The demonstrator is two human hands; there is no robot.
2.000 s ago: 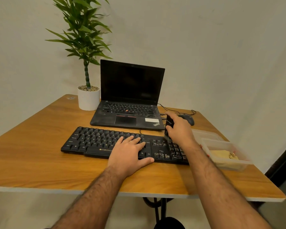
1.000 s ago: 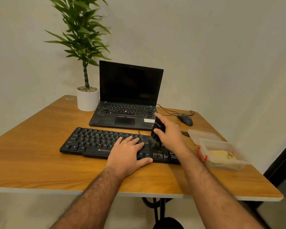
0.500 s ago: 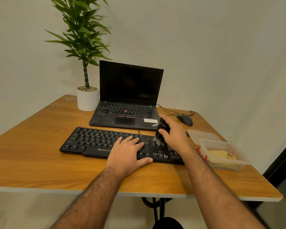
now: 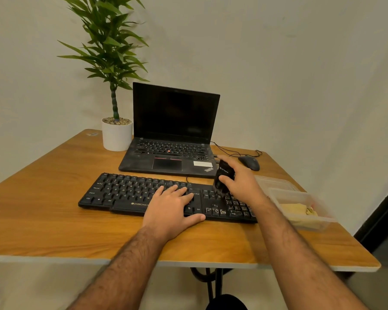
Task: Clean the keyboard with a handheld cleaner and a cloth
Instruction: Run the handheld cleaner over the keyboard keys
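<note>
A black keyboard (image 4: pixel 126 192) lies across the middle of the wooden table (image 4: pixel 43 220). My left hand (image 4: pixel 173 209) rests flat on its right-of-centre keys, fingers straight. My right hand (image 4: pixel 242 186) grips a small black handheld cleaner (image 4: pixel 222 175), held upright with its brush end down on the upper rows of the keyboard's right section, near the number pad. A yellow cloth (image 4: pixel 298 210) lies inside a clear plastic box (image 4: pixel 300 195) at the right of the keyboard.
An open black laptop (image 4: pixel 173 135) stands behind the keyboard. A potted plant in a white pot (image 4: pixel 117 135) sits at the back left. A black wired mouse (image 4: pixel 249 163) lies back right, and the box's lid (image 4: pixel 276 181) lies behind the box.
My right hand has swept the cleaner left across the keyboard's right section and back to the right again. My left hand has stayed flat on the keys.
</note>
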